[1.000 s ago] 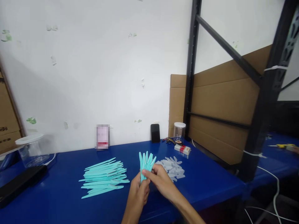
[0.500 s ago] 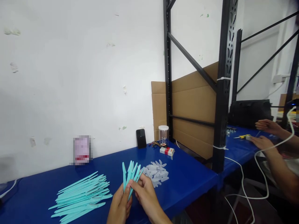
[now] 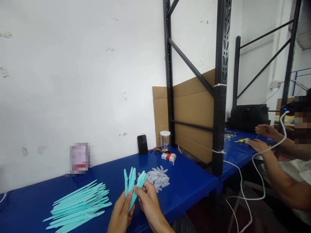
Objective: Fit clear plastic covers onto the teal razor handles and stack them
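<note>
Turquoise sticks (image 3: 131,183), flat w/ tapered tips, are held up in both hands, over the near edge of the blue table (image 3: 191,179), tips up & fanned in 2 bunches. L hand (image 3: 121,211) pinches the L bunch low down, thumb pressed on it, other fingers curled behind. R hand (image 3: 150,202) pinches the R bunch b/w thumb & fingers; that bunch tilts R.

To the L on the table: a loose stick pile (image 3: 81,205), same colour, lying mostly lengthwise, overlapping. Just R of the hands: a heap of translucent pieces (image 3: 158,178), partly behind the R bunch.

Farther back, by the wall: pixelated pink card (image 3: 80,158), black phone (image 3: 142,144) leaning upright, small keys-like clutter (too small to tell), clear jar (image 3: 165,141) w/ white lid, red/white box (image 3: 168,157) in front of it. Black rack (image 3: 218,106) & cardboard (image 3: 194,119) stand R. Beyond, another person's hands (image 3: 259,145) are near a yellow tool (image 3: 242,140); black bag (image 3: 250,117) behind.
</note>
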`<state>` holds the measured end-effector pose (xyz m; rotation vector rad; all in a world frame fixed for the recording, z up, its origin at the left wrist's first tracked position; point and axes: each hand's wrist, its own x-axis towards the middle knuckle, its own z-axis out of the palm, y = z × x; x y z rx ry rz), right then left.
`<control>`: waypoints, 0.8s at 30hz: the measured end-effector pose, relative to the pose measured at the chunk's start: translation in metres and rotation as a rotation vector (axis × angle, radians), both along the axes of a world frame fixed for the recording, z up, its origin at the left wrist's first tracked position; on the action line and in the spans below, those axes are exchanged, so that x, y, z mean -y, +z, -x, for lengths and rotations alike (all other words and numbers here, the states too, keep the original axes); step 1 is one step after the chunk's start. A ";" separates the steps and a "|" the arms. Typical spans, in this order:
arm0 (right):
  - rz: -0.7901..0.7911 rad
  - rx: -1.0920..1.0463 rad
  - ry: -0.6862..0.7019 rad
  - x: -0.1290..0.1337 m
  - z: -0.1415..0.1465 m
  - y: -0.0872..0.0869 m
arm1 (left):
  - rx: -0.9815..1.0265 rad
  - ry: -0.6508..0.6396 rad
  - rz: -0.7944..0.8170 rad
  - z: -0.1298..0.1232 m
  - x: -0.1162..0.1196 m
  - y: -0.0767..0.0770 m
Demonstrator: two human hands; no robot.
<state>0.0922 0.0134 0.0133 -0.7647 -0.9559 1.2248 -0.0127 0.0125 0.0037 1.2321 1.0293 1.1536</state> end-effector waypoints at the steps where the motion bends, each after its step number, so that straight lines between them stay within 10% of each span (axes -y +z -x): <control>1: 0.003 0.002 0.002 0.000 0.000 0.000 | 0.006 0.003 -0.003 0.000 0.000 -0.001; 24: 0.064 -0.001 0.015 -0.004 -0.002 -0.004 | -0.103 -0.085 -0.078 0.001 -0.007 -0.010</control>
